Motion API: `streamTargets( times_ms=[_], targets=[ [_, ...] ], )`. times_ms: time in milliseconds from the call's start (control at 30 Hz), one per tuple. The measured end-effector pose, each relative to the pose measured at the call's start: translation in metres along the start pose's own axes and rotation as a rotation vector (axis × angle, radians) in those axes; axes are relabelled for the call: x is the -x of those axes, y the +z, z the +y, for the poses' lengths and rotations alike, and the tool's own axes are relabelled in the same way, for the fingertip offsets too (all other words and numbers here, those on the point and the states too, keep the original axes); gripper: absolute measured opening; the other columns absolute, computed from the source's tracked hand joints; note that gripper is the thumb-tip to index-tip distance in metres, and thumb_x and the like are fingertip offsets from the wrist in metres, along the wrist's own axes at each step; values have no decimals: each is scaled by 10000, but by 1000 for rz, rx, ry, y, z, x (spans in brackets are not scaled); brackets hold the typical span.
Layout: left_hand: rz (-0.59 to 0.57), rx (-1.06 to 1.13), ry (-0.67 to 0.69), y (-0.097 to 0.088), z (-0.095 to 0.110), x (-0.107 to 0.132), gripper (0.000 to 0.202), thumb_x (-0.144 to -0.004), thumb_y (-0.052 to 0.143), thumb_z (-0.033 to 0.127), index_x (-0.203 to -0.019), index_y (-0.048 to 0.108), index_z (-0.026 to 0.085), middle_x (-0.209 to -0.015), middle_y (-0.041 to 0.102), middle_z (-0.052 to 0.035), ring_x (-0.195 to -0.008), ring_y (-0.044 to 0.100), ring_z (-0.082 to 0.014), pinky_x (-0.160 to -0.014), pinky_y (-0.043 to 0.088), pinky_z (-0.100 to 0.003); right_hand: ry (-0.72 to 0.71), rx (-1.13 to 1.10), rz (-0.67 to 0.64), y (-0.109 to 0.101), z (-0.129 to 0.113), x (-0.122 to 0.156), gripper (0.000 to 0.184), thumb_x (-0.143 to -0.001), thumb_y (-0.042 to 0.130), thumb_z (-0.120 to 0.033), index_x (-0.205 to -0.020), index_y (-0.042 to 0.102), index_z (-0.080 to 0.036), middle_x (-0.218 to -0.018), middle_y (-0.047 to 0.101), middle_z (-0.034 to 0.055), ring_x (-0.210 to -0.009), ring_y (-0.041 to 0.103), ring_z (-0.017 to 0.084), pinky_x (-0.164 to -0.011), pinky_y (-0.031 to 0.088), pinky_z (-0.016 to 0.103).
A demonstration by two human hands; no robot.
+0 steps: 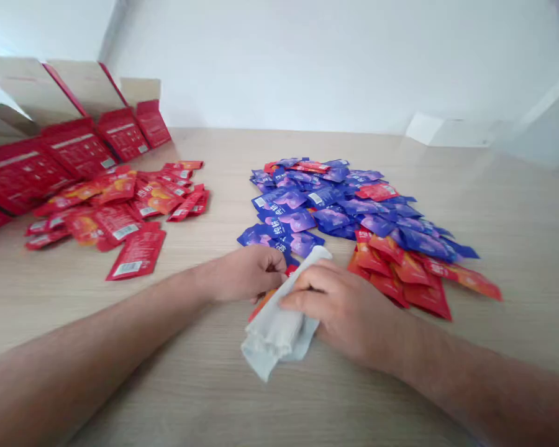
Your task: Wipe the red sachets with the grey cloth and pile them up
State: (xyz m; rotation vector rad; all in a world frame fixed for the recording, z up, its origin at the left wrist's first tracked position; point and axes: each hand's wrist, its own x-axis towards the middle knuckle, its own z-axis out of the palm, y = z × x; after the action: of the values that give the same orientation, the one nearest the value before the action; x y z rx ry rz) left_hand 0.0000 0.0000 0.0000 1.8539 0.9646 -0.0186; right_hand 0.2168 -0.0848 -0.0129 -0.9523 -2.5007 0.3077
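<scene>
Wood tabletop (84,347) surrounds hands (245,273) (345,310) holding white bag (274,329).

blue sachets (302,202) and red sachets (118,223) were glossy plastic film, smooth with bright highlights. the whitish bag (272,326) appeared to be thin, translucent, crinkled plastic. the tabletop (507,248) was smooth pale wood-grain laminate with a soft sheen; the red cartons (81,149) were paperboard, with matt, unprinted inner flaps.

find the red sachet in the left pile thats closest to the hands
It's the red sachet at the front edge of the left pile; it lies flat, nearer the left hand than any other sachet in that pile.
</scene>
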Motion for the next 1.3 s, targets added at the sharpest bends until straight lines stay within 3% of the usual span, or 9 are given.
streamTargets(
  times_ms=[133,267,433,633,800,1000,1167,1300],
  targets=[
    [-6,4,16,1,2,2,142,-919,557,317,-853,574,193,-614,576,56,-523,543,-94,-465,412,-179,-7,16,10,0,-4,3,290,-939,645,-92,-1184,722,-225,-1087,672,56,-1049,573,234,-935,501,392],
    [21,-29,44,1,1,2,204,-926,570,387,-863,592,194,-609,560,54,-537,546,-102,-458,385,-182,-89,31,-35,-2,-8,4,216,-1000,609,-199,-1173,733,-237,-1066,682,58,-1041,583,230,-902,511,383],
    [-1,11,26,1,-1,1,173,-931,552,347,-848,568,196,-606,578,53,-520,543,-98,-465,402,-187,22,16,21,-2,0,2,315,-924,651,-74,-1194,725,-219,-1086,671,64,-1045,579,233,-935,510,403],
    [7,-8,29,1,0,1,195,-922,572,389,-871,580,201,-611,556,57,-533,544,-105,-457,386,-187,-87,21,-43,-1,-9,2,216,-1009,596,-205,-1172,735,-231,-1072,677,61,-1039,579,235,-903,512,392],
    [-4,20,8,1,2,1,135,-914,562,319,-852,561,200,-599,570,57,-514,532,-97,-463,390,-185,22,15,14,-2,0,3,316,-928,654,-81,-1203,721,-222,-1095,666,61,-1052,571,236,-938,506,406],
    [10,-16,36,1,0,1,209,-928,565,396,-856,582,200,-613,554,55,-535,541,-102,-458,382,-185,-93,18,-58,-4,-8,2,215,-1007,593,-192,-1167,733,-226,-1074,674,62,-1045,570,231,-902,511,388],
    [-7,0,20,1,0,1,151,-921,557,337,-850,568,204,-601,565,58,-523,538,-100,-462,387,-186,30,21,2,-3,-2,1,323,-923,653,-70,-1199,721,-224,-1094,667,52,-1051,570,229,-941,503,394],
    [1,-2,35,1,0,1,188,-921,568,379,-852,578,205,-609,557,58,-525,536,-101,-461,382,-190,-50,24,-40,-3,-6,3,228,-975,621,-147,-1158,732,-228,-1071,670,53,-1039,567,231,-908,506,392]
  ],
)
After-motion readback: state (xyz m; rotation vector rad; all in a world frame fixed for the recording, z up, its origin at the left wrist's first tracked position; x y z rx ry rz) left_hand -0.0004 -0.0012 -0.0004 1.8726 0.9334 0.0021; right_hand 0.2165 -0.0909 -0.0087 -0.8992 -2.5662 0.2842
